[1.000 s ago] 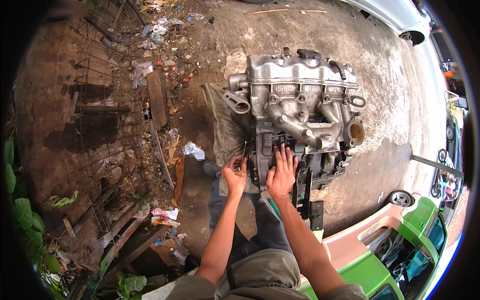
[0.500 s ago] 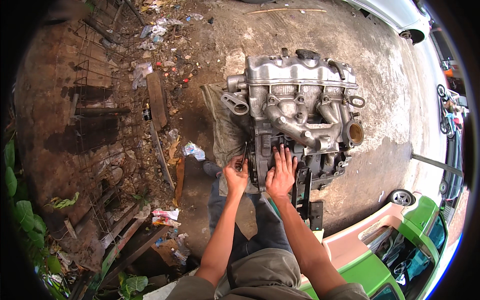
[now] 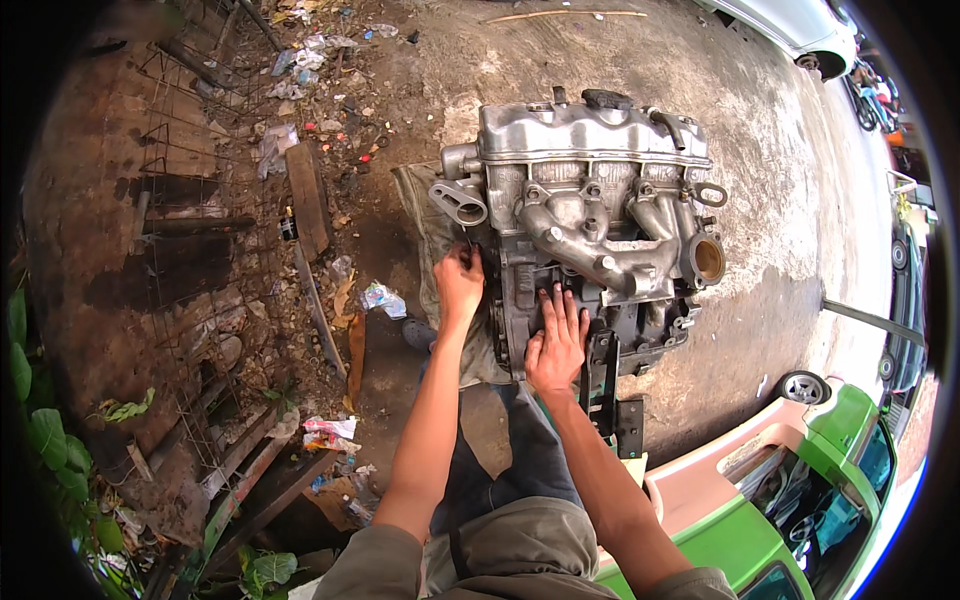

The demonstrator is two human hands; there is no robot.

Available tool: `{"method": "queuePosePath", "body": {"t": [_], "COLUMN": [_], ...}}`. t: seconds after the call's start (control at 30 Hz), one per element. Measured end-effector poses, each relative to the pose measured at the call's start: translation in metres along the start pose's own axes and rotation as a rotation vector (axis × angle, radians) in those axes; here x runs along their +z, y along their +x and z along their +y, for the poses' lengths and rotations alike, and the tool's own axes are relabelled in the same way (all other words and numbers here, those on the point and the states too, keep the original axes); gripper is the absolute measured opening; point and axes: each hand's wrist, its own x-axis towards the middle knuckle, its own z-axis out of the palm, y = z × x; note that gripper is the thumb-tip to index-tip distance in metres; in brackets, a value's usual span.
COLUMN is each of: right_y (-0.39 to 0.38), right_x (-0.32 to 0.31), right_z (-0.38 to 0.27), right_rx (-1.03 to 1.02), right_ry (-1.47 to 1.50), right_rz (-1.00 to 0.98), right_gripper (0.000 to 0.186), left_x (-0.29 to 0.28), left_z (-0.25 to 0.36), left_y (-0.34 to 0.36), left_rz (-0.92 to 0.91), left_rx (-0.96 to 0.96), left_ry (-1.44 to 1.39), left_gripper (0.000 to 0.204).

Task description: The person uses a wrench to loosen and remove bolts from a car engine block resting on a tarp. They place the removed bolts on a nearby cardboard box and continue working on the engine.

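Note:
A silver-grey car engine (image 3: pixel 600 140) stands in front of me, with a curved metal manifold (image 3: pixel 620 265) on its near side. At the engine's left end, my left hand (image 3: pixel 458 280) is closed round a thin metal tool, its narrow tip pointing up just below a slotted bracket (image 3: pixel 460 203). The tool's kind is too small and hidden to make out. My right hand (image 3: pixel 556 340) lies open and flat on the dark engine block (image 3: pixel 523 290), fingers spread, touching it below the manifold.
Beneath the engine's left side lies a dirty cloth (image 3: pixel 425 215). A black metal bracket (image 3: pixel 603 375) stands right of my right hand. Litter, a wooden plank (image 3: pixel 308 200) and rusty wire mesh cover the left ground. A green vehicle (image 3: pixel 720 540) is at lower right, a white car (image 3: pixel 780 30) at far right.
My left hand has moved up along the engine's left end with the thin tool, from beside the block to near the slotted bracket. My right hand stays flat on the block.

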Motion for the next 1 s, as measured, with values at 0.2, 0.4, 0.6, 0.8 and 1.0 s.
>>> {"method": "queuePosePath", "body": {"t": [0.2, 0.4, 0.6, 0.8, 1.0], "right_y": [0.001, 0.0, -0.001, 0.0, 0.0], "right_x": [-0.002, -0.001, 0.0, 0.001, 0.0], "right_z": [-0.001, -0.001, 0.0, -0.001, -0.001], "right_rx": [-0.009, 0.009, 0.01, 0.002, -0.002], "right_ry": [0.002, -0.009, -0.013, -0.013, -0.009], "right_rz": [0.009, -0.002, -0.005, 0.013, 0.022], "right_gripper": [0.067, 0.068, 0.067, 0.067, 0.066], "left_x": [0.043, 0.02, -0.04, -0.048, -0.037], "left_z": [-0.071, -0.087, -0.052, -0.021, -0.008], "left_y": [0.016, 0.026, 0.002, -0.044, -0.083], "left_rz": [-0.3, -0.249, -0.189, -0.018, -0.02], "left_rx": [-0.66, -0.541, -0.602, -0.523, -0.385], "left_ry": [-0.052, 0.096, -0.52, -0.745, -0.507], "left_gripper": [0.036, 0.041, 0.032, 0.026, 0.03]}}
